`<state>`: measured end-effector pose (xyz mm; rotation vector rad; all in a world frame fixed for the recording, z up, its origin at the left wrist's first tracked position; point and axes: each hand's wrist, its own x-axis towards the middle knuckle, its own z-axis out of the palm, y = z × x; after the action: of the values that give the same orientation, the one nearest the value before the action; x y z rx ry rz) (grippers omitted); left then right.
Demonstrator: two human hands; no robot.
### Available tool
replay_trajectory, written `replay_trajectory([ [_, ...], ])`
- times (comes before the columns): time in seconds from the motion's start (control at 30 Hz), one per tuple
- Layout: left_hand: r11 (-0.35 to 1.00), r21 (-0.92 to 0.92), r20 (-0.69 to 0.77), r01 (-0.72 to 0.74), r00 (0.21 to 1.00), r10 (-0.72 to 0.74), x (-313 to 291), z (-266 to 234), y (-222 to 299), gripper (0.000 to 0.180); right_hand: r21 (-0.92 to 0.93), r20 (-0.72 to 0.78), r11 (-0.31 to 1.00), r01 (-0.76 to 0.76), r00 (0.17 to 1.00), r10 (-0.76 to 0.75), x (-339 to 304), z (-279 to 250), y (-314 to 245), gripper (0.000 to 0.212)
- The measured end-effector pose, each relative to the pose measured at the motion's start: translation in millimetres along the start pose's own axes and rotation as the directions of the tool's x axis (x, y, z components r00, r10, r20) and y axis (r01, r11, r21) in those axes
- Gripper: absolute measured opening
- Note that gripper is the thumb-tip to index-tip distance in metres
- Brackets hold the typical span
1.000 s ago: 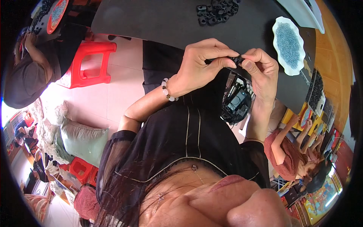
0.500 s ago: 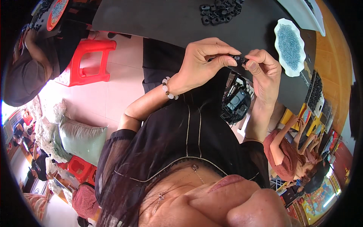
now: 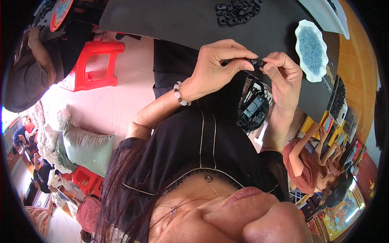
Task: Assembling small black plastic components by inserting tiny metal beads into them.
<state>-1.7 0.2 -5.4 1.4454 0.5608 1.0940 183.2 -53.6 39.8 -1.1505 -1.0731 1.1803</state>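
"What do you have on the feed?"

"From my end, I see the left hand (image 3: 221, 67) with thumb and forefinger pinched on a small black part (image 3: 254, 62). The right hand (image 3: 285, 81) meets it from the other side, its thumb and forefinger closed on the same dark bit."

"One piece or two?"

"I can't tell; the fingertips cover too much of it."

"Where is it, exactly?"

"Between the two sets of fingertips, near the front edge of the dark table (image 3: 162, 20). Farther back I have a pile of black parts (image 3: 238, 13), well apart from the hands."

"And on the right?"

"A white scalloped dish (image 3: 315, 76) on the tabletop, filled with pale blue beads (image 3: 310, 48), just beyond the right hand. A black device (image 3: 255, 107) shows below the hands, left of the right forearm."

"Anything else?"

"A beaded bracelet (image 3: 177, 94) circles the left wrist. I also see a red stool (image 3: 113, 67) off to the left and a person in a reddish top (image 3: 303, 176) over on the right."
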Motion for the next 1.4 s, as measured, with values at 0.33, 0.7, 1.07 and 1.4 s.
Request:
replay_trajectory([
  [0.33, 0.999, 0.045, -0.022, -0.015, 1.000, 0.016, -1, 1, 2, 0.021, -0.027, -0.015, 0.999, -0.022, 1.000, 0.022, 0, 4, 1, 0.008],
  [0.7, 0.954, 0.251, -0.032, -0.162, 0.984, 0.176, -6, 7, 6, 0.022, -0.134, 0.076, 0.987, -0.084, 0.993, 0.095, 0, -5, 0, 0.007],
  [1.07, 0.864, 0.392, -0.004, -0.316, 0.938, 0.345, -6, 9, -2, 0.032, -0.104, 0.046, 0.988, -0.116, 0.992, 0.122, -2, 0, 4, 0.008],
  [1.4, 0.786, 0.469, -0.027, -0.402, 0.883, 0.468, 1, 7, 3, 0.030, -0.045, 0.036, 0.997, -0.064, 0.997, 0.066, 6, 12, 2, 0.010],
])
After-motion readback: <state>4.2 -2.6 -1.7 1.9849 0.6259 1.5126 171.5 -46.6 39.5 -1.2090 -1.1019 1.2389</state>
